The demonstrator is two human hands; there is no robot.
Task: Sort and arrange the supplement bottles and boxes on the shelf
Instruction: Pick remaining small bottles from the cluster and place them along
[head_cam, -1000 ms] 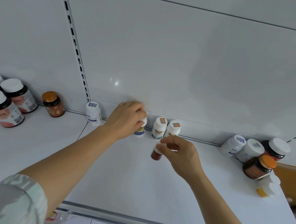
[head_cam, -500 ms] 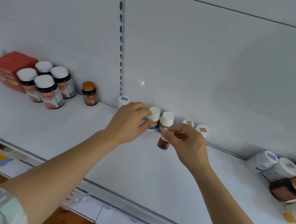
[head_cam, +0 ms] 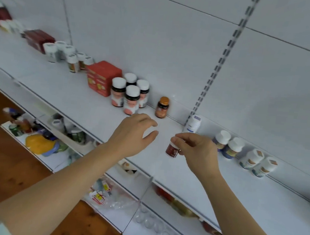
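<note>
One small red bottle (head_cam: 172, 150) is pinched by the right hand (head_cam: 199, 152); the left hand (head_cam: 133, 134) is held released, empty. Four white-capped bottles (head_cam: 131, 99) and, seemingly, one orange-capped bottle (head_cam: 162, 107) are seen on the shelf (head_cam: 87, 102).

L hand (head_cam: 133, 132) off white-capped bottle (head_cam: 221, 139)

Right hand (head_cam: 198, 152) pinches a small red bottle (head_cam: 172, 150) above the shelf (head_cam: 87, 102); left hand (head_cam: 133, 132) empty.
</note>
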